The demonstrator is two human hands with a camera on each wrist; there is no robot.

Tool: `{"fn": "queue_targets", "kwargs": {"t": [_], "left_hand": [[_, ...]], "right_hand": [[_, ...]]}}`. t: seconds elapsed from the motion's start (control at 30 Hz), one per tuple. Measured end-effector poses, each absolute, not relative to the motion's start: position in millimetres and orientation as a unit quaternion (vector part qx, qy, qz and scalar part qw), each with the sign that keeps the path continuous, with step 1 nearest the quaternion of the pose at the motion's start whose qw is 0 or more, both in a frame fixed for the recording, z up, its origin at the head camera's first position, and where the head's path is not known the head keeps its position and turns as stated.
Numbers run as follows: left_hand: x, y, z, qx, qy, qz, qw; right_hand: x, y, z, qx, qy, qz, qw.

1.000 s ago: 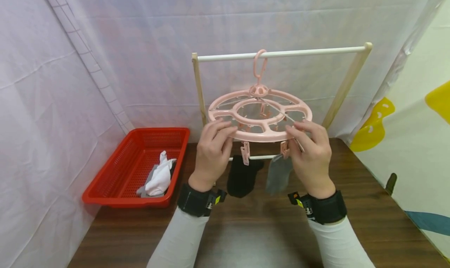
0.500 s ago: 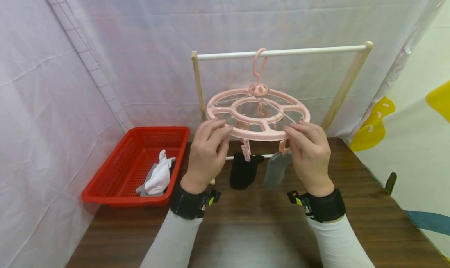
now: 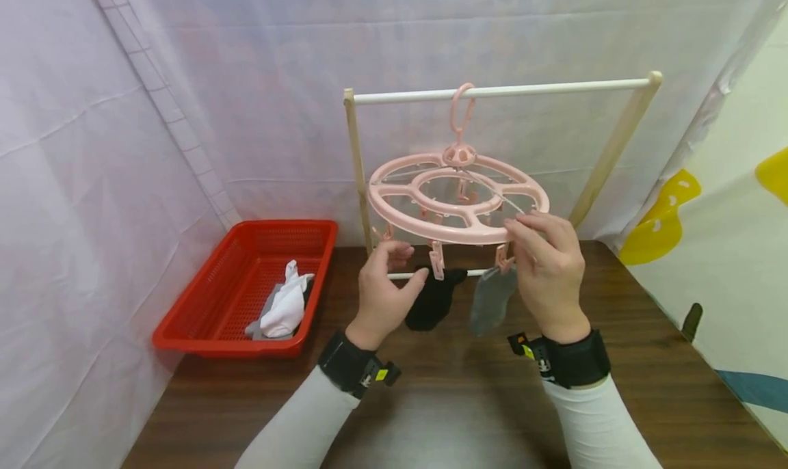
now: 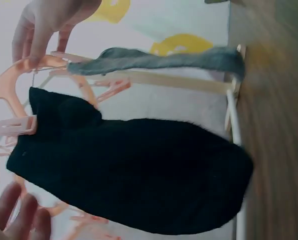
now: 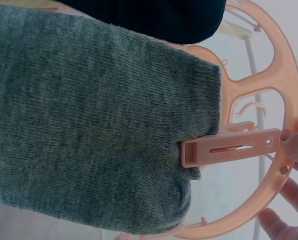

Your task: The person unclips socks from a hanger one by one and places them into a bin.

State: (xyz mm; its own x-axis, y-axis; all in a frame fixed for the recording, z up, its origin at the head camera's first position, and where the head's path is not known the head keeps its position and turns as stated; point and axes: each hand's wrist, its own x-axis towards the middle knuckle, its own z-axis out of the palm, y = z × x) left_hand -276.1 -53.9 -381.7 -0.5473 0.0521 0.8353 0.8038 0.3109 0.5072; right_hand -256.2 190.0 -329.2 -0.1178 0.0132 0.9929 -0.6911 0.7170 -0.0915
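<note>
A pink round clip hanger (image 3: 431,231) hangs by its hook from a white rail. My right hand (image 3: 550,271) pinches the front right of its rim between thumb and fingers. Below the rim, my left hand (image 3: 386,284) is spread beside a black sock (image 3: 429,305), fingers apart and holding nothing. A pink clothespin (image 4: 21,125) grips the black sock at its cuff in the left wrist view. The grey sock (image 5: 104,115) dangles from another clothespin (image 5: 234,149) near my right hand, as the right wrist view shows.
On the left of the wooden table (image 3: 431,414) stands a red basket (image 3: 209,284) with a white sock (image 3: 286,308) and grey and dark cloth in it. The rack's wooden posts (image 3: 615,151) flank the hanger. White sheeting (image 3: 277,100) lies behind.
My left hand has let go of the hanger's front left rim and dropped beneath it, next to the black sock. The right hand stays on the rim.
</note>
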Motion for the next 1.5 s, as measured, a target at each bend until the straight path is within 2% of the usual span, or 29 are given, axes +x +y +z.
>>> {"fn": "queue_targets", "kwargs": {"t": [0.17, 0.5, 0.87, 1.5], "left_hand": [[-278.9, -48.3, -389.1, -0.313, -0.746, -0.54, 0.231], [-281.0, -37.9, -405.3, -0.267, -0.781, -0.55, 0.128], [-284.2, -31.7, -417.7, -0.264, -0.771, -0.567, 0.117], [-292.9, -22.3, -443.8, -0.245, -0.786, -0.561, 0.089]], "right_hand": [[-255.9, 190.7, -330.0, 0.24, -0.694, 0.287, 0.615], [-255.4, 189.8, -325.6, 0.234, -0.685, 0.301, 0.62], [-258.1, 193.2, -327.6, 0.229, -0.685, 0.304, 0.621], [-261.5, 201.1, -332.9, 0.213, -0.733, 0.289, 0.578]]}}
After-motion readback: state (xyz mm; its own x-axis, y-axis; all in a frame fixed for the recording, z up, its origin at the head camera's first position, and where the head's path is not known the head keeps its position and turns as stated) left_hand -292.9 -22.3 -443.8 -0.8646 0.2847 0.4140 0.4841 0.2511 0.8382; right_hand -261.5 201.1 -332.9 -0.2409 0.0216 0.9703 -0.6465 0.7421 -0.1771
